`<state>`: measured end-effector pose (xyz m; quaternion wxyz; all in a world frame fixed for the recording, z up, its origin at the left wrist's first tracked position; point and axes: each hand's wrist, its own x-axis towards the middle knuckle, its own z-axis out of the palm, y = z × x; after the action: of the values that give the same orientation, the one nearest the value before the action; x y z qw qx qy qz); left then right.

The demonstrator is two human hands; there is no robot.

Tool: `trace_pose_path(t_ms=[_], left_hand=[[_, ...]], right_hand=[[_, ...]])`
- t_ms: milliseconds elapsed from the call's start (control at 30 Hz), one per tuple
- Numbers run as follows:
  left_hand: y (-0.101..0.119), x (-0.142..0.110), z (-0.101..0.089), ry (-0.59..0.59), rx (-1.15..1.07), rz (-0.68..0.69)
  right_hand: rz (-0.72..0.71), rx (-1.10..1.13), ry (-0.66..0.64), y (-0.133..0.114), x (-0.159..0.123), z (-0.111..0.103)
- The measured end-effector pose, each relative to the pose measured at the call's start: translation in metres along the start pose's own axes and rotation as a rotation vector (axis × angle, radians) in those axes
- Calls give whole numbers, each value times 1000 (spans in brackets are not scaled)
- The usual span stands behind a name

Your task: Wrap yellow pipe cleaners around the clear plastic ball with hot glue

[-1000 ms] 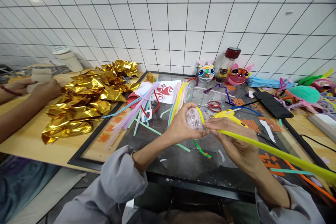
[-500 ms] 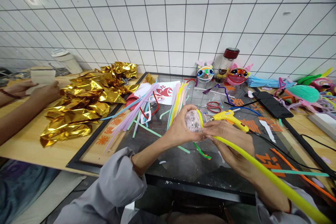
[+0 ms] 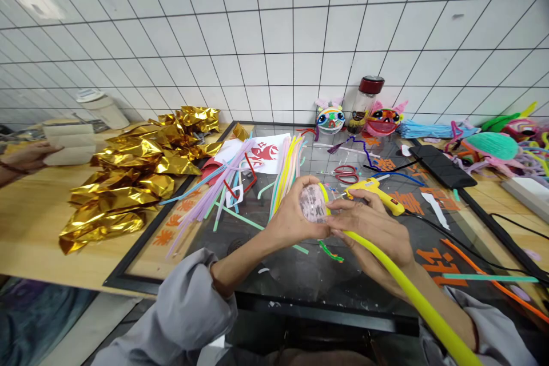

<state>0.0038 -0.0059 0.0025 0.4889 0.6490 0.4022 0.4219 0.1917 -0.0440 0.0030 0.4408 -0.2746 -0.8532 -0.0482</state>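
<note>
My left hand [image 3: 288, 218] cups a small clear ball with a pink tint [image 3: 311, 204] above the dark glass mat [image 3: 300, 274]. A long yellow pipe cleaner [image 3: 412, 294] curves over the ball's right side and runs down past my right forearm to the frame's bottom edge. My right hand [image 3: 372, 227] pinches this pipe cleaner where it meets the ball. Both hands have their fingers closed.
A yellow glue gun [image 3: 377, 192] and red scissors [image 3: 346, 173] lie just behind my hands. Several coloured pipe cleaners [image 3: 231, 180] fan out to the left, beside crumpled gold foil [image 3: 132, 174]. Another person's hand [image 3: 23, 155] holds a white roll at far left. Finished craft figures [image 3: 330, 119] stand by the wall.
The yellow pipe cleaner's free end has swung down from the right edge to the bottom. My hands stayed together on the ball. The other person's hands drew back to the left.
</note>
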Motion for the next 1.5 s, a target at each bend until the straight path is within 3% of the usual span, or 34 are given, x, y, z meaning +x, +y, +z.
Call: trace_pose_path(t_ms=[433, 1033, 1500], left_hand=[[-5, -1, 2, -9, 13, -4], [5, -2, 2, -28, -24, -50], [-5, 0, 3, 4, -3, 28]], right_hand=[[16, 42, -37, -4, 3, -6], [1, 45, -10, -6, 2, -7], [-7, 64, -68, -13, 14, -14]])
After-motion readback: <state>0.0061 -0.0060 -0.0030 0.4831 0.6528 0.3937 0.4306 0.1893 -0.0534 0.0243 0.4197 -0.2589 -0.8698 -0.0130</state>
